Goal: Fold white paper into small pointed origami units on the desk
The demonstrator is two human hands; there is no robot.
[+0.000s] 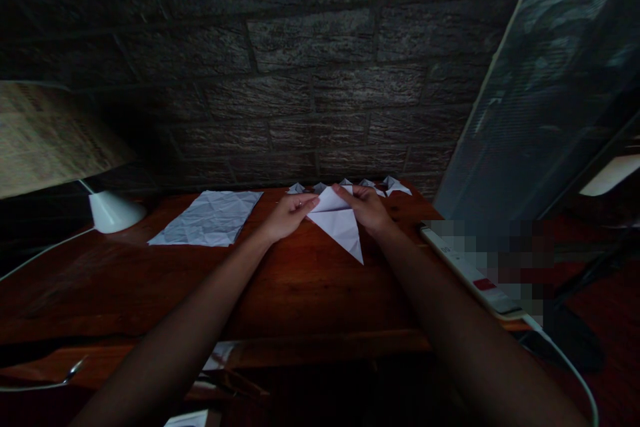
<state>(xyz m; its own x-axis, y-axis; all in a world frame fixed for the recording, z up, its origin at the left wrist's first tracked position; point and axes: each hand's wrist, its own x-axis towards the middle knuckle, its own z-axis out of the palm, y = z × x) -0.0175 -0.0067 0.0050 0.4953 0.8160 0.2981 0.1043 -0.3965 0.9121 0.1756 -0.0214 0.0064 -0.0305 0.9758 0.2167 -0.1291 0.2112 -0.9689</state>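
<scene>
Between my two hands, above the wooden table, is a folded sheet of white paper (338,225) with a long pointed flap hanging down toward me. My left hand (291,215) pinches its left edge between thumb and fingers. At the upper right edge, my right hand (367,205) grips the paper, thumb on top. Behind the hands, several folded paper pieces (397,186) with raised peaks stand in a row by the wall, partly hidden by my hands. Off to the left lies a stack of creased white paper sheets (209,217).
A lamp with a white base (114,211) and woven shade (55,137) stands at the left. A power strip (470,267) with a white cable lies along the table's right edge. The brick wall (280,80) rises behind the wooden table (320,293).
</scene>
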